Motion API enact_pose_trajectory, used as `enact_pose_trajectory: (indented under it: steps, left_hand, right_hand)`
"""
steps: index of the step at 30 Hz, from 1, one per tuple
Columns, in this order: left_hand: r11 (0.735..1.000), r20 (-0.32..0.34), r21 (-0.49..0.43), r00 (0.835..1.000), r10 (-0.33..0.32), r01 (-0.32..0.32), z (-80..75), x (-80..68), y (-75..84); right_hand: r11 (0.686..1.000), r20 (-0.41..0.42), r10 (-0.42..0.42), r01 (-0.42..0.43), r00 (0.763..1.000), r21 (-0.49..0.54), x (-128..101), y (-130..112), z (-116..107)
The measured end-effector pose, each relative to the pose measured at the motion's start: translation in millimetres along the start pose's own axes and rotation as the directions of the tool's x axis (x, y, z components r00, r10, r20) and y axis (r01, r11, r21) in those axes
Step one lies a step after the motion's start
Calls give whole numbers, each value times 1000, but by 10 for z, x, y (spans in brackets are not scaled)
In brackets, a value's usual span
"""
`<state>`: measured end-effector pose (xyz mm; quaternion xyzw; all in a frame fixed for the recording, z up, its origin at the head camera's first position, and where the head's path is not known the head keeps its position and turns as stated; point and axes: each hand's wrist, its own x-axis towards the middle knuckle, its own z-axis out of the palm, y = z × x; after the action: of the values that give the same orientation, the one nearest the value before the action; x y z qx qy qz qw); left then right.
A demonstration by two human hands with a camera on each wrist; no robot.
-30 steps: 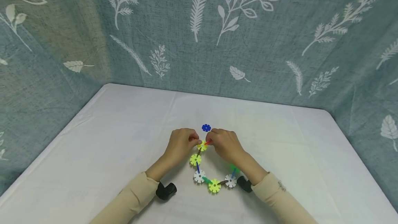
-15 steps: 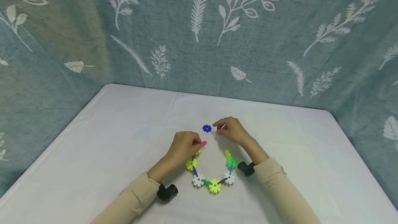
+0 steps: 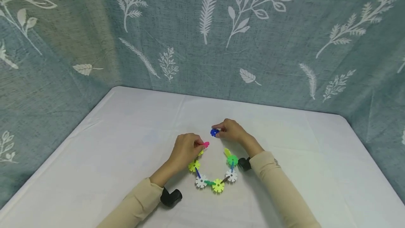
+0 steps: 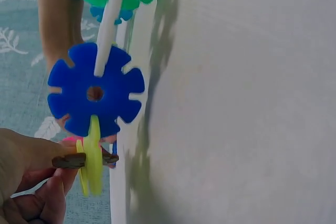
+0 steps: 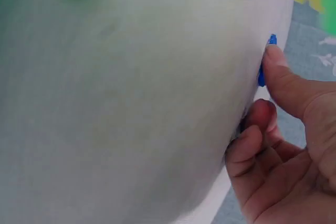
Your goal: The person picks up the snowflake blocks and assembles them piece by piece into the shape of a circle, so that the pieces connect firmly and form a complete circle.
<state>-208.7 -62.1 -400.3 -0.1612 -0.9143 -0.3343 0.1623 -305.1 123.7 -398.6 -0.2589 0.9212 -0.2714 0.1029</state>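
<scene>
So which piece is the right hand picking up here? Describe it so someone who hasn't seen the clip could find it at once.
Start at the white table, then find the U-shaped chain of toothed discs near its front middle. Just beyond the chain's open end, the right hand pinches a lone blue disc. It is the only disc not joined to the chain, whose discs are yellow, white and green.

I saw a table [image 3: 126, 133] spread with a white, lightly creased cloth, backed by a grey-blue curtain with white leaf prints. On the cloth lay a curved chain of notched plastic discs [image 3: 215, 177] in yellow, white and green, joined edge to edge by thin coloured pieces. Just beyond its open end sat a single blue disc [image 3: 214, 132], flat on the cloth.
</scene>
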Motion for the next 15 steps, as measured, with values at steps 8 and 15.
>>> enact_pose_trajectory:
  steps: [8,15]
  left_hand:
    - [1000,-2,-7,1000,3,-3,43,20,25]
    - [1000,-3,-22,1000,7,-7,57,27,64]
  right_hand:
    - [968,-78,158,-139,984,209,-157,-81,-19]
    - [842,39,281,-266,959,469,-329,-194,-58]
